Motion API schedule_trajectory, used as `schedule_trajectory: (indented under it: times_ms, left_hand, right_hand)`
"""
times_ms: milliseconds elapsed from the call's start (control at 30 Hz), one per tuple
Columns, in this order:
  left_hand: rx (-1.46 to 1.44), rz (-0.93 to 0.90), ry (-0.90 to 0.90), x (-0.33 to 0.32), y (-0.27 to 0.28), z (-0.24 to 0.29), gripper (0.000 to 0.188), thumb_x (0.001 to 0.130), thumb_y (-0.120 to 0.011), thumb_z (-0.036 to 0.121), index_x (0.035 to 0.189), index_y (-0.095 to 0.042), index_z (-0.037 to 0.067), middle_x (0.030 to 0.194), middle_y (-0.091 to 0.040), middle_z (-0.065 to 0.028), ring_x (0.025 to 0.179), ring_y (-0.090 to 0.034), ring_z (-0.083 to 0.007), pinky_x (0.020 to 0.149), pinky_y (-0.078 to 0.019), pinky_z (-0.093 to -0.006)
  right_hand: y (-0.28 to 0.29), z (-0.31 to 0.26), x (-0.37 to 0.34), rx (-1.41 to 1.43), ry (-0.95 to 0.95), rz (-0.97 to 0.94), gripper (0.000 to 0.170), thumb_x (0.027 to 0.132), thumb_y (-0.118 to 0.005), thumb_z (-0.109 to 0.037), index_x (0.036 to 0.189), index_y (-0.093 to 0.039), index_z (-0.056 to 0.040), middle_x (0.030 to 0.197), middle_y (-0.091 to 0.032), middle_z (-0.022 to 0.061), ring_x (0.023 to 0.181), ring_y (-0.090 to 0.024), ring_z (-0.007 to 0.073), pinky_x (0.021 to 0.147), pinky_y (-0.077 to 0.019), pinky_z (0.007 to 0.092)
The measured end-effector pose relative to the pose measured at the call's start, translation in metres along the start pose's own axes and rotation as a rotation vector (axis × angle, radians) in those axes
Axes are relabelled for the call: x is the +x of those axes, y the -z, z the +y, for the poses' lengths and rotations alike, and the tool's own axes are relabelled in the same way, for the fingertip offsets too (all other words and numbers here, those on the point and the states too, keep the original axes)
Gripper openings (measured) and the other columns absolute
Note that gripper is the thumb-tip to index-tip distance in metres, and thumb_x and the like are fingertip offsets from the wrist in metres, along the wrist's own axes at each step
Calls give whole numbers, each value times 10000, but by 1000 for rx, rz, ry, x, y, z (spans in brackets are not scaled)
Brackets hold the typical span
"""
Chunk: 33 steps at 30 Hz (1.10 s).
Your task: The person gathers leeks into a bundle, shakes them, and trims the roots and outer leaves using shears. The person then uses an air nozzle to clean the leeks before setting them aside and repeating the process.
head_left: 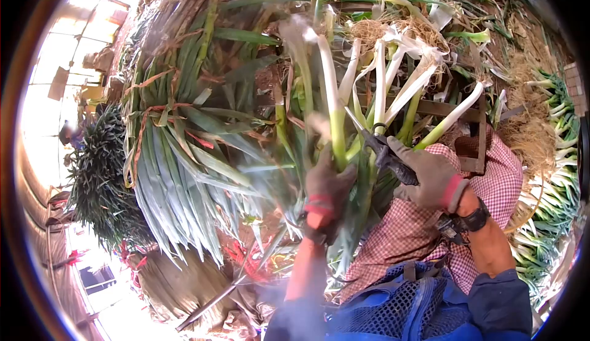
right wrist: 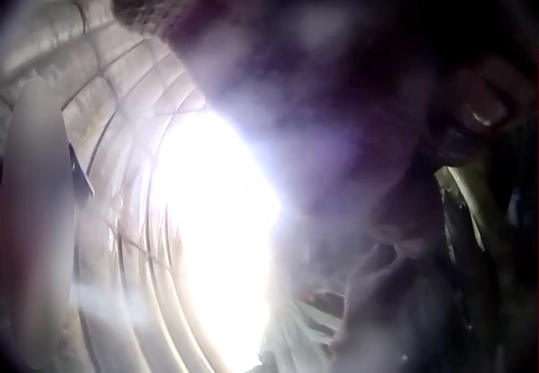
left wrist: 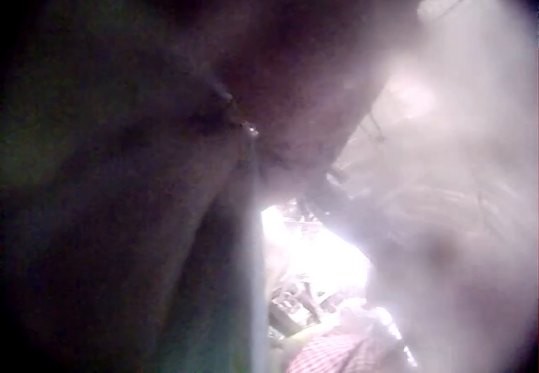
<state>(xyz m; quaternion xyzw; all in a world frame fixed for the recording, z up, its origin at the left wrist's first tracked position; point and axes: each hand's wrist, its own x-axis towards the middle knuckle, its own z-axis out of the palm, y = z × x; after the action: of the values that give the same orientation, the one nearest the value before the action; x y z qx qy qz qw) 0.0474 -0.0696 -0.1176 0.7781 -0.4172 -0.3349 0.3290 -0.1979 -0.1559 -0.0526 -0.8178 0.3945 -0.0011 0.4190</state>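
Note:
My gloved left hand [head_left: 329,187] grips the green part of long green onions [head_left: 337,122], their white shanks and roots pointing away from me. To its right, my gloved right hand [head_left: 430,175] holds a black air blow gun [head_left: 388,155] by its handle, the thin nozzle pointing up and left across the stalks. More green onions [head_left: 452,116] with white ends fan out beyond both hands. In the left wrist view the glove is dark and blurred beside a pale stalk. Haze and glare cover most of the right wrist view, hiding the gun there.
A large bundle of green onions [head_left: 178,126], tied with reddish string, stands on the left. Behind it is a darker leafy pile [head_left: 107,181]. Peeled leaves and roots [head_left: 467,9] litter the far side. Rows of green onions [head_left: 553,156] lie at the right. Checked cloth [head_left: 393,236] covers the lap.

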Motion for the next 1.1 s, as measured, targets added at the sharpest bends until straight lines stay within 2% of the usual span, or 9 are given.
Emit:
schedule_trajectory:
  times_ms: [200, 300, 367, 500, 600, 767, 933, 1033, 1100]
  left_hand:
    - [293, -220, 97, 42, -50, 44, 704, 879, -895, 291, 1468, -614, 26, 1109, -804, -184, 983, -780, -265, 903, -601, -349]
    - [-194, -255, -34, 48, -39, 6, 684, 903, -865, 393, 1421, -670, -8, 1096, -809, -178, 1003, -771, -247, 930, -593, -369]
    - [-258, 60, -68, 87, -8, -61, 354, 987, -793, 100, 1335, -758, 55, 1221, -796, -91, 1077, -738, -154, 928, -597, -303]
    - [730, 308, 139, 124, 74, -119, 443, 995, -675, 514, 1195, -778, 132, 1094, -804, -170, 1007, -745, -434, 891, -581, -494]
    - [596, 105, 122, 131, 88, -132, 438, 997, -673, 508, 1196, -782, 134, 1122, -789, -204, 1028, -735, -457, 893, -572, -508]
    - [256, -43, 234, 117, 81, -104, 479, 879, -879, 361, 1178, -774, 2, 942, -779, -144, 856, -712, -181, 779, -562, -348]
    - [29, 16, 193, 98, 73, -110, 428, 881, -873, 238, 1215, -757, -2, 1037, -793, -111, 892, -711, -176, 802, -560, -345]
    - [377, 111, 218, 106, 70, -138, 380, 899, -841, 175, 1225, -757, -2, 1051, -794, -87, 900, -704, -175, 801, -553, -341]
    - [-18, 153, 140, 112, 66, -161, 337, 901, -802, 144, 1203, -766, -1, 1029, -794, -79, 903, -702, -187, 795, -547, -335]
  right_hand:
    - [29, 0, 28, -76, -139, 74, 1018, 865, -850, -344, 1712, -310, -180, 1139, -703, 284, 1063, -712, 452, 957, -554, 503]
    - [27, 16, 34, -179, -230, 186, 1020, 888, -836, -346, 1724, -277, -176, 1114, -706, 245, 1070, -718, 422, 989, -554, 458]
    - [33, 8, 26, -108, -230, 81, 1030, 888, -840, -352, 1726, -270, -170, 1118, -712, 241, 1075, -722, 417, 991, -556, 451]
    - [11, -16, 21, 15, -93, -170, 1060, 879, -853, -366, 1731, -254, -166, 1097, -724, 226, 1042, -737, 386, 975, -562, 436]
    - [-4, -30, 32, -25, -20, -267, 1064, 873, -854, -387, 1728, -258, -173, 1078, -725, 222, 1013, -735, 391, 952, -565, 449]
    - [-11, -54, 43, -70, -69, -424, 1035, 898, -820, -349, 1732, -229, -182, 1132, -734, 243, 1081, -724, 443, 984, -560, 480]
    - [-25, -45, 52, -39, -83, -307, 1123, 841, -858, -330, 1740, -202, -191, 1043, -753, 216, 1000, -759, 385, 906, -586, 459]
    - [-28, -62, 60, -16, -70, -428, 1069, 873, -841, -343, 1733, -230, -175, 1065, -762, 227, 1013, -757, 402, 924, -574, 465]
    - [-28, -70, 68, -11, -122, -437, 1047, 896, -831, -385, 1730, -236, -170, 1091, -759, 238, 1043, -748, 423, 972, -561, 470]
